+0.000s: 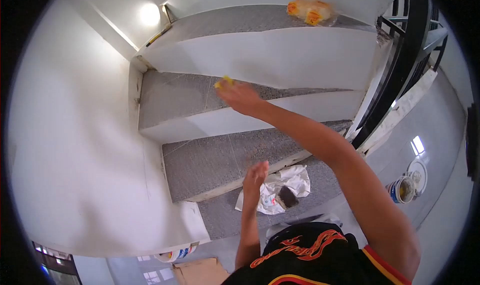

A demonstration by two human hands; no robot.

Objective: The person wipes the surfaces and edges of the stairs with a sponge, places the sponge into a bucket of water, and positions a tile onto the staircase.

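My right hand (241,98) is stretched out over a grey stair tread (172,97), its fingers closed on a small yellow sponge (224,82). The sponge is at the back of the tread, near the white riser above it; whether it touches the surface is hard to see. Lower down, my left hand (255,177) is raised over the step below, fingers loosely extended, with nothing visible in it. Beside it a crumpled white cloth or bag (295,177) lies on a lower step, with a dark brown block (288,197) on top.
An orange-and-clear plastic package (312,11) sits on the upper tread. A black metal railing (390,80) runs along the right. On the floor beyond stand an uncovered bucket (401,190) and a white lid (418,175). A white wall (85,135) bounds the left; cardboard (200,272) lies below.
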